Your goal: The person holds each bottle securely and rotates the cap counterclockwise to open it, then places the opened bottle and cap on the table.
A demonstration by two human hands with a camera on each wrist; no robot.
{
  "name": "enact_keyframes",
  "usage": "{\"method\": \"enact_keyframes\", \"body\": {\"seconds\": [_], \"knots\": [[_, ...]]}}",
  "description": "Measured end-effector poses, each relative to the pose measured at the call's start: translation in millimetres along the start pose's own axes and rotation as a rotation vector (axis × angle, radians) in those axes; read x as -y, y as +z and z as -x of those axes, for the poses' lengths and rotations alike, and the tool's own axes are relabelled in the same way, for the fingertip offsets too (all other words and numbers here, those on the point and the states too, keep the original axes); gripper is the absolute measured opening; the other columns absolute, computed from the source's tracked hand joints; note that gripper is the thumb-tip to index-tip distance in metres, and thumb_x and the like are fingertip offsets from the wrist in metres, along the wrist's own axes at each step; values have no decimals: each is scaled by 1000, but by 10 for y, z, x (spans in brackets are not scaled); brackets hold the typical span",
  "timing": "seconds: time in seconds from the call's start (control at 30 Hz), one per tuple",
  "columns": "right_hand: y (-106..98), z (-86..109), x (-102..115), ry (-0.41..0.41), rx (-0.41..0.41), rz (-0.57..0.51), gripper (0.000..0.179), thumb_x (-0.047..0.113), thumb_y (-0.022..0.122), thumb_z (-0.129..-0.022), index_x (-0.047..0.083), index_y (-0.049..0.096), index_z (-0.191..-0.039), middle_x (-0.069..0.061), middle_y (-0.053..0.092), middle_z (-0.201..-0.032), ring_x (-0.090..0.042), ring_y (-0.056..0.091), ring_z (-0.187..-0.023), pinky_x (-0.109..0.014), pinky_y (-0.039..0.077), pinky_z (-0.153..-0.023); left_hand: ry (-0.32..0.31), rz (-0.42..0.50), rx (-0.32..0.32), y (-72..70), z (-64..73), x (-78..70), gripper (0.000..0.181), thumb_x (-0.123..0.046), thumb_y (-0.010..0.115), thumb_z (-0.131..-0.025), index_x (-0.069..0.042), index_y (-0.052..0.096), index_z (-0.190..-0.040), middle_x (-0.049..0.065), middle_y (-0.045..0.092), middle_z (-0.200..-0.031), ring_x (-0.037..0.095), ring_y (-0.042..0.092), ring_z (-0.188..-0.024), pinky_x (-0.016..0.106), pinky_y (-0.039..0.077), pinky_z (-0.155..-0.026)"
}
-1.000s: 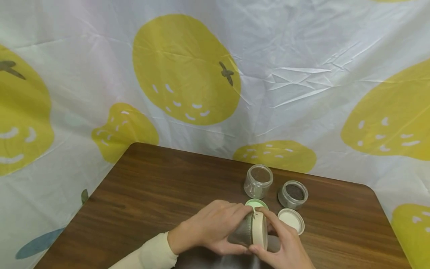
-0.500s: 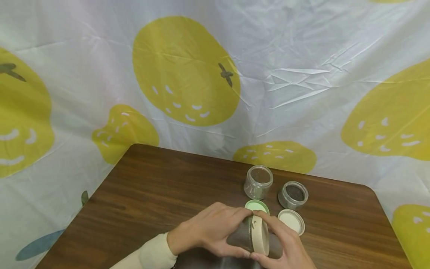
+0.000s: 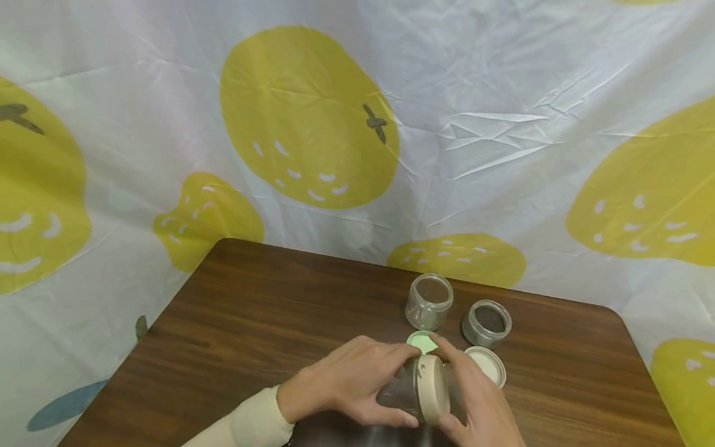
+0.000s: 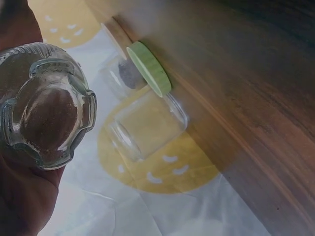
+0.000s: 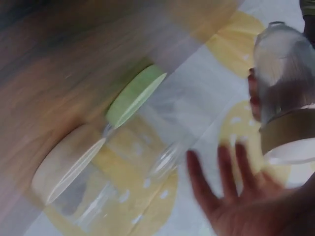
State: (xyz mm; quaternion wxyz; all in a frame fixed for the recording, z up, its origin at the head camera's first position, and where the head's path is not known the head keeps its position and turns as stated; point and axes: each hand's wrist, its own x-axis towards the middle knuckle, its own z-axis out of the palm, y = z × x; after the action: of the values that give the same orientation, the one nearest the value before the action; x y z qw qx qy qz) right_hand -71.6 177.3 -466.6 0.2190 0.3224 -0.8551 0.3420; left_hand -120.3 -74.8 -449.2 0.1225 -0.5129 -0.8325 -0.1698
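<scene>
My left hand [image 3: 352, 379] grips a ribbed glass jar [image 3: 398, 392] lying sideways in the air, its cream lid [image 3: 432, 388] facing right. The jar's notched glass base [image 4: 49, 118] fills the left side of the left wrist view. Around the lid stands my right hand [image 3: 485, 397], thumb and fingers spread. In the right wrist view its blurred fingers [image 5: 227, 169] are straight and apart from the lid. Just behind the held jar, a green lid [image 3: 421, 341] lies on the table, partly covered by the hands.
Behind the hands stand an uncovered clear jar [image 3: 427, 310] and a shorter jar [image 3: 487, 326] with dark contents. A second cream lid [image 3: 488, 366] lies right of the green one. The brown wooden table [image 3: 268, 292] meets a white curtain [image 3: 480, 74] with yellow fruit prints.
My right hand pinched the lid's edge earlier; its fingers have now spread off it. The lid's dark mark has turned slightly. My left hand holds the jar almost still.
</scene>
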Motion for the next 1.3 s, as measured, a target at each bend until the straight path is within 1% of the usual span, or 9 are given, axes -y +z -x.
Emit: {"method": "enact_keyframes", "body": {"seconds": [0.13, 0.27, 0.37, 0.47, 0.6, 0.8, 1.0, 1.2, 1.3], "knots": [[-13, -22, 194, 259, -74, 69, 76, 71, 43, -103, 17, 49, -156, 5, 70, -118, -7, 66, -97, -32, 58, -68, 9, -17, -14, -12, -5, -20, 84, -76, 65, -87, -13, 53, -141, -15, 67, -104, -7, 55, -76, 11, 48, -63], [-56, -95, 378, 514, 19, 249, 58, 67, 58, -98, 23, 59, -137, 17, 63, -83, 2, 55, -63, -30, 43, -52, 30, -57, -40, -12, -11, -29, 84, -76, 65, -87, -11, 53, -140, -13, 67, -106, -6, 59, -82, 13, 53, -69], [-69, -155, 447, 609, 135, 331, 51, 67, 61, -96, 23, 60, -122, 16, 54, -66, -5, 47, -53, -32, 36, -50, 34, -77, -52, -15, -14, -33, 85, -75, 67, -86, -10, 53, -139, -12, 69, -107, -4, 62, -85, 15, 55, -72], [-54, -177, 472, 640, 175, 355, 46, 64, 66, -95, 21, 58, -110, 12, 48, -60, -12, 46, -52, -35, 35, -49, 30, -74, -55, -20, -19, -42, 87, -75, 69, -84, -9, 54, -139, -10, 70, -109, -2, 65, -88, 17, 57, -75], [-24, -158, 479, 618, 128, 345, 42, 58, 69, -95, 18, 57, -101, 11, 43, -57, -14, 43, -51, -35, 33, -49, 28, -81, -57, -15, -20, -53, 88, -76, 69, -84, -9, 53, -139, -10, 71, -109, -2, 66, -89, 18, 58, -76], [-1, -104, 451, 515, 70, 298, 36, 49, 73, -93, 19, 61, -109, 17, 38, -59, -4, 36, -51, -27, 30, -50, 28, -80, -56, -13, -10, -64, 85, -76, 66, -87, -10, 53, -139, -11, 70, -107, -3, 65, -87, 15, 56, -74], [-7, -62, 372, 384, 15, 241, 47, 45, 81, -84, 20, 64, -120, 18, 49, -68, 2, 42, -60, -24, 35, -54, 21, -34, -36, -25, -2, -60, 85, -74, 68, -87, -9, 52, -140, -10, 71, -110, -4, 63, -84, 15, 56, -72], [-28, -22, 267, 254, 19, 165, 61, 45, 84, -81, 19, 63, -132, 12, 67, -88, 5, 50, -70, -22, 43, -58, 18, -15, -24, -41, 14, -50, 84, -74, 65, -88, -10, 53, -141, -13, 69, -106, -6, 58, -78, 11, 51, -67], [-41, -1, 220, 178, 25, 127, 73, 42, 87, -79, 19, 59, -142, 13, 67, -98, 7, 52, -76, -19, 45, -62, 2, 11, -18, -44, 23, -39, 83, -75, 65, -89, -12, 52, -141, -16, 66, -103, -7, 54, -75, 11, 47, -64]]}}
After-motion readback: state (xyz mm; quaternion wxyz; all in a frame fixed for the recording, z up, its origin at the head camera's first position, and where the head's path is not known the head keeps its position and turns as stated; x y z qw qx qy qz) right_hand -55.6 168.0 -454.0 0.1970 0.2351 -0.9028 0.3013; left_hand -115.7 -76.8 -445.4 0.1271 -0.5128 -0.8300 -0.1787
